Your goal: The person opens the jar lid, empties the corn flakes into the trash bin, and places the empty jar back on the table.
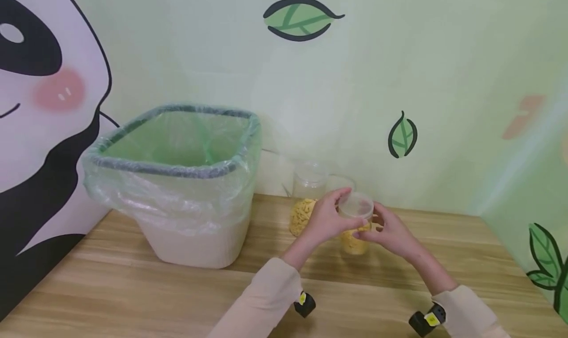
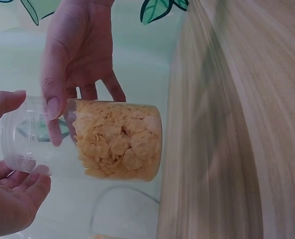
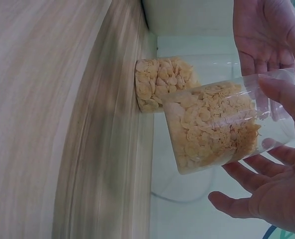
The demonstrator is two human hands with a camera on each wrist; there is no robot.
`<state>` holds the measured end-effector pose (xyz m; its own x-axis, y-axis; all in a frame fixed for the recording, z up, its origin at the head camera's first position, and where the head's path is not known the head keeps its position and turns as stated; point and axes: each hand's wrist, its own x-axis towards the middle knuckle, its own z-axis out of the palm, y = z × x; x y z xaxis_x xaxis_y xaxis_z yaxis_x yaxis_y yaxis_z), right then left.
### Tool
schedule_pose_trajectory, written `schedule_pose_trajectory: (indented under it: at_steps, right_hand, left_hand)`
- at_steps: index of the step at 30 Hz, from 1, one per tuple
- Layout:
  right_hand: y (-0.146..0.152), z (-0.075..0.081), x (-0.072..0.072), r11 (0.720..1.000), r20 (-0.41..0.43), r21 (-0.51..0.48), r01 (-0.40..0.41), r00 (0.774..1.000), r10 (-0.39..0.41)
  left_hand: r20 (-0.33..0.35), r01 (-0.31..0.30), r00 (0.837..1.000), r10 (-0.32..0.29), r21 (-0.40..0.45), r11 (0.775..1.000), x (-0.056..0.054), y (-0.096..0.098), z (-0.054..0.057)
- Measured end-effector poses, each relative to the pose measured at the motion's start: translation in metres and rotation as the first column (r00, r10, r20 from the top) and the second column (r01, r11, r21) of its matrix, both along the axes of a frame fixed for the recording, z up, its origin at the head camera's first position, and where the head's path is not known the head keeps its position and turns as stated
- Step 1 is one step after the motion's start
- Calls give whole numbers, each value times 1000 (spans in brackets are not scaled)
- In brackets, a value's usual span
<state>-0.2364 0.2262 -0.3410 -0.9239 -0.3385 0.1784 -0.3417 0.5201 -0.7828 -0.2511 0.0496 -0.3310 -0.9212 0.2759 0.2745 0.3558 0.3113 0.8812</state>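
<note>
Both hands hold a clear plastic jar (image 1: pixel 355 246) part filled with yellow flakes (image 3: pixel 212 124), just above the wooden tabletop. Round its upper end, at the clear lid (image 1: pixel 356 205), curl the thumb and fingers of my left hand (image 1: pixel 328 217). From the other side my right hand (image 1: pixel 395 232) grips the jar's upper body, its thumb on the near wall and fingers behind. The jar leans slightly in the right wrist view. A second clear jar (image 1: pixel 303 217) of the same flakes stands behind my left hand, partly hidden by it.
To the left stands a white bin (image 1: pixel 199 246) with a translucent green liner (image 1: pixel 173 190) folded over its rim. The wooden table (image 1: pixel 146 303) meets a pale green wall (image 1: pixel 333 96) with painted leaves. A painted panda (image 1: pixel 49 145) covers the left side.
</note>
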Motion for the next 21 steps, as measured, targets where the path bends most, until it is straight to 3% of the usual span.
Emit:
schedule_pose_trajectory:
  at_steps: [10,21]
  right_hand:
    - [3,4,2,999,-10,12,-37,999,37]
    - [6,-2,1,995,31,-28,-93,995,94]
  left_hand:
    - [15,81,997,-80,-81,993,-4,-4,7]
    - [68,39,997,-41,26,999,-1,-8,7]
